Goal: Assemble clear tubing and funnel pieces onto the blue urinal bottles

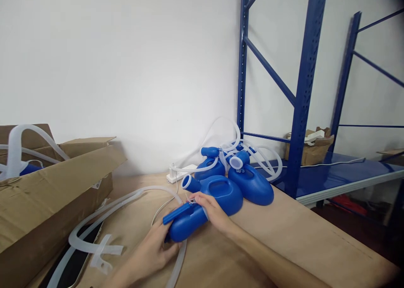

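A blue plastic urinal bottle (189, 228) with a handle along its top is held low over the table, tilted. My left hand (158, 246) wraps round its near left end, fingers partly hidden behind it. At its far end, my right hand (210, 210) is closed with thumb and fingertips together by a thin white strip. Just behind lies another blue urinal bottle (232, 197) with an open white-rimmed neck. A translucent hose (83, 246) loops over the table at left, passing behind and under the held bottle. A clear plastic clip (101, 254) is on this hose.
More blue urinal bottles (255, 187) with coiled hoses stand at the back. A white power strip (179, 174) sits by the wall. At left is an open cardboard box (57, 199) with hoses, beside a black flat object (74, 258). Blue metal shelving (303, 90) rises at right.
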### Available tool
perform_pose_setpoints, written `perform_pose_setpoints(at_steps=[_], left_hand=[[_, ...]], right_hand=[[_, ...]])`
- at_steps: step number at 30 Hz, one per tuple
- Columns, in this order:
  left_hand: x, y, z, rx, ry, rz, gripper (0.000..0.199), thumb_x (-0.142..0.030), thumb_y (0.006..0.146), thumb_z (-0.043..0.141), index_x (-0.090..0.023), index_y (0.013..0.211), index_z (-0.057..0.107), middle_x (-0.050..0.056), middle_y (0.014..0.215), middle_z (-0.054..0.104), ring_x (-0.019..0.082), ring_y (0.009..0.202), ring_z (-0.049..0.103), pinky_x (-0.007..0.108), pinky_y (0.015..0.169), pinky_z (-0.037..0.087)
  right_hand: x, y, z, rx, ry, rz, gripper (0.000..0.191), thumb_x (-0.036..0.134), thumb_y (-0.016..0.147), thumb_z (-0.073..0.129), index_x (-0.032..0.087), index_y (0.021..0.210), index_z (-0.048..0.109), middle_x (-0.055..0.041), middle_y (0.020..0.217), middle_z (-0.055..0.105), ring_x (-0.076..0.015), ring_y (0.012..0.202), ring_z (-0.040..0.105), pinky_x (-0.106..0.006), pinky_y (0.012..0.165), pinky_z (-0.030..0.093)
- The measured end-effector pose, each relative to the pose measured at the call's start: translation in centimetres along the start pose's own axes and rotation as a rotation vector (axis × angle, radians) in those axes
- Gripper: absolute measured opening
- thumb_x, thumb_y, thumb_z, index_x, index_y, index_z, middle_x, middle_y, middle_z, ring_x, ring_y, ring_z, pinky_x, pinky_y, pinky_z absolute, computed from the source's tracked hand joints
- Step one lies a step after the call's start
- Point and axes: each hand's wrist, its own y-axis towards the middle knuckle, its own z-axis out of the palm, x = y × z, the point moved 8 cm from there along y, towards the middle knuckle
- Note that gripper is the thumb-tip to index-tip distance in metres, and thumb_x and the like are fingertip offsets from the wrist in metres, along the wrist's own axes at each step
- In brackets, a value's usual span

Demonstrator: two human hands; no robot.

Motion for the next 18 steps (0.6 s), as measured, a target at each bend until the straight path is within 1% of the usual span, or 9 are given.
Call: perform_pose_setpoints(at_steps=[3, 4, 5, 7, 9, 11, 14, 16, 18], left_hand=[[-0.2, 0.2, -0.1, -0.014, -0.003, -0.013, 0.075, -0.035, 0.08, 0.076, -0.029, 0.15, 0.05, 0.012, 0.151, 0.054, 0.038, 0.139, 0.049, 0.055, 0.117, 0.038], [-0.3, 0.4, -0.4, -0.034, -0.019, -0.03, 0.075, -0.038, 0.08, 0.076, -0.029, 0.15, 0.05, 0.012, 0.15, 0.055, 0.038, 0.139, 0.049, 0.056, 0.117, 0.037], [-0.3, 0.5, -0.8, -0.052, -0.043, -0.052, 0.072, -0.043, 0.082, 0.074, -0.029, 0.149, 0.052, 0.011, 0.148, 0.057, 0.038, 0.138, 0.05, 0.056, 0.117, 0.037], [-0.3, 0.8, -1.4, -0.085, -0.095, -0.099, 0.059, -0.053, 0.086, 0.066, -0.029, 0.14, 0.062, 0.01, 0.141, 0.063, 0.038, 0.134, 0.054, 0.056, 0.117, 0.038], [-0.1, 0.9, -1.8, -0.11, -0.132, -0.144, 0.052, -0.059, 0.09, 0.056, -0.028, 0.129, 0.07, 0.009, 0.134, 0.068, 0.037, 0.129, 0.057, 0.054, 0.116, 0.038], [0.1, 0.9, -1.9, -0.118, -0.15, -0.183, 0.054, -0.062, 0.092, 0.051, -0.027, 0.128, 0.07, 0.009, 0.13, 0.071, 0.036, 0.125, 0.06, 0.052, 0.115, 0.039], [0.2, 0.8, -1.7, -0.117, -0.173, -0.218, 0.061, -0.063, 0.092, 0.051, -0.025, 0.139, 0.059, 0.01, 0.123, 0.073, 0.034, 0.115, 0.064, 0.049, 0.11, 0.042], [0.3, 0.9, -1.8, -0.138, -0.192, -0.231, 0.066, -0.063, 0.092, 0.052, -0.023, 0.145, 0.05, 0.01, 0.118, 0.074, 0.032, 0.109, 0.066, 0.046, 0.106, 0.043], [0.5, 0.9, -1.9, -0.167, -0.208, -0.245, 0.068, -0.063, 0.092, 0.053, -0.021, 0.145, 0.044, 0.01, 0.113, 0.075, 0.032, 0.107, 0.066, 0.044, 0.103, 0.044]], right_hand=[[1.3, -0.8, 1.3, 0.109, -0.122, -0.147, 0.042, 0.052, 0.095, 0.055, 0.029, 0.129, 0.066, -0.0041, 0.119, 0.068, -0.0244, 0.117, 0.061, -0.04, 0.107, 0.041], [1.7, -1.2, 1.7, 0.124, -0.149, -0.197, 0.039, 0.05, 0.098, 0.051, 0.03, 0.128, 0.066, -0.0042, 0.12, 0.067, -0.0236, 0.117, 0.06, -0.039, 0.107, 0.041], [2.0, -1.6, 2.1, 0.139, -0.17, -0.241, 0.037, 0.05, 0.1, 0.049, 0.029, 0.122, 0.069, -0.0047, 0.12, 0.066, -0.0235, 0.117, 0.059, -0.039, 0.107, 0.041], [2.2, -2.2, 2.8, 0.142, -0.184, -0.298, 0.038, 0.051, 0.101, 0.046, 0.026, 0.106, 0.073, -0.0057, 0.116, 0.066, -0.0237, 0.114, 0.06, -0.037, 0.105, 0.042], [1.9, -2.4, 2.9, 0.108, -0.162, -0.28, 0.039, 0.054, 0.101, 0.045, 0.025, 0.103, 0.071, -0.0057, 0.111, 0.067, -0.0238, 0.109, 0.061, -0.037, 0.102, 0.044], [1.3, -2.4, 3.0, 0.088, -0.171, -0.232, 0.038, 0.057, 0.097, 0.054, 0.024, 0.106, 0.07, -0.0055, 0.107, 0.069, -0.0247, 0.106, 0.063, -0.038, 0.099, 0.046], [1.0, -2.2, 2.8, 0.052, -0.253, -0.241, 0.038, 0.054, 0.085, 0.073, 0.024, 0.107, 0.073, -0.0063, 0.107, 0.072, -0.0273, 0.105, 0.064, -0.039, 0.099, 0.048], [0.9, -2.1, 2.3, -0.018, -0.241, -0.252, 0.037, 0.052, 0.088, 0.07, 0.024, 0.111, 0.075, -0.0077, 0.11, 0.073, -0.0281, 0.107, 0.066, -0.041, 0.1, 0.049], [0.8, -2.1, 1.8, -0.075, -0.191, -0.254, 0.038, 0.052, 0.095, 0.061, 0.024, 0.118, 0.074, -0.0092, 0.112, 0.074, -0.028, 0.108, 0.068, -0.042, 0.101, 0.05]])
